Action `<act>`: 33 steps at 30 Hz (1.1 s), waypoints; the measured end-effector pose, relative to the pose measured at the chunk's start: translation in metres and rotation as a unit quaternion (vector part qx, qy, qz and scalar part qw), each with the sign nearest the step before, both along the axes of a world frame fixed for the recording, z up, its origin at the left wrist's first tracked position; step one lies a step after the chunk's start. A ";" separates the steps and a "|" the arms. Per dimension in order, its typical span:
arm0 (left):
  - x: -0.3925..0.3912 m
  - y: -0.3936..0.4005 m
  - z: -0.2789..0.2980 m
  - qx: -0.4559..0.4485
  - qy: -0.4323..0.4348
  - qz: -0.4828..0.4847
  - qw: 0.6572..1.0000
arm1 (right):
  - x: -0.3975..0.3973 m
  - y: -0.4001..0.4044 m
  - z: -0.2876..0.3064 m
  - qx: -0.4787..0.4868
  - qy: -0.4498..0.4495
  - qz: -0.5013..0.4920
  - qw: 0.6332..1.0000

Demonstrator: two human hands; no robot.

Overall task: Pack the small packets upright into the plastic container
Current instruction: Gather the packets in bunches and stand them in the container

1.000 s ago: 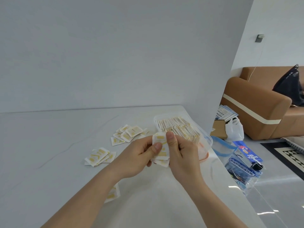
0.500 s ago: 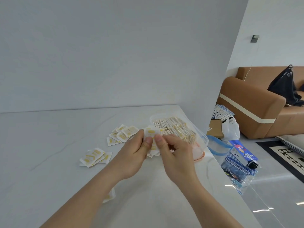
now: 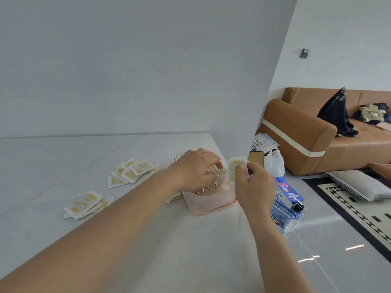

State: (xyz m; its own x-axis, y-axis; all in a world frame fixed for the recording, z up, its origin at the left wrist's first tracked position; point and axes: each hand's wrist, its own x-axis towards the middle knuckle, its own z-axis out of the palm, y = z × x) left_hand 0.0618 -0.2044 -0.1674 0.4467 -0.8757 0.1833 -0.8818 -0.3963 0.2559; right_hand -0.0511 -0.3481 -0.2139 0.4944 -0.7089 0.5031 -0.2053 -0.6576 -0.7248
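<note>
A clear plastic container [image 3: 208, 199] with a pinkish base stands near the table's right edge, filled with a row of upright white-and-yellow packets [image 3: 219, 176]. My left hand [image 3: 195, 170] lies over that row, its fingers curled down onto the packet tops and pushing them leftwards. My right hand [image 3: 252, 185] pinches a small stack of packets [image 3: 234, 169] held upright just right of the row, above the container's near right end. Loose packets lie flat on the table in two heaps, one [image 3: 133, 171] behind and one [image 3: 85, 205] to the left.
The white table [image 3: 148, 240] ends just right of the container. Beyond the edge on the glossy floor are blue printed bags [image 3: 287, 199], a white plastic bag [image 3: 274, 161] and a cardboard box [image 3: 256, 157]. A brown sofa [image 3: 317, 142] stands further right.
Both hands moved away from me and to the right, from in front of the container to over it. The left hand let go of the stack and went onto the packed row; the right hand keeps the stack.
</note>
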 end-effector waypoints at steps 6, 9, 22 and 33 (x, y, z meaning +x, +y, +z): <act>0.006 -0.018 -0.006 0.056 0.005 -0.012 0.998 | 0.008 -0.002 -0.009 0.096 -0.104 0.002 0.990; 0.009 -0.021 -0.008 0.073 -0.026 -0.006 0.997 | 0.014 0.000 -0.013 0.145 -0.150 0.004 0.978; 0.018 -0.024 -0.015 0.095 -0.122 -0.005 0.988 | 0.016 -0.001 -0.016 0.128 -0.156 0.009 0.979; 0.014 -0.022 -0.018 0.101 -0.183 -0.011 0.978 | 0.014 0.001 -0.015 0.138 -0.149 0.015 0.979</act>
State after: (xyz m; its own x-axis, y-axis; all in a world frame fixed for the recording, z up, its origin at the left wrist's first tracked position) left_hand 0.0762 -0.2260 -0.1855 0.3642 -0.9192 0.1494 -0.9087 -0.3859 -0.1594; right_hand -0.0369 -0.3471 -0.2285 0.3773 -0.8254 0.4200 0.0580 -0.4316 -0.9002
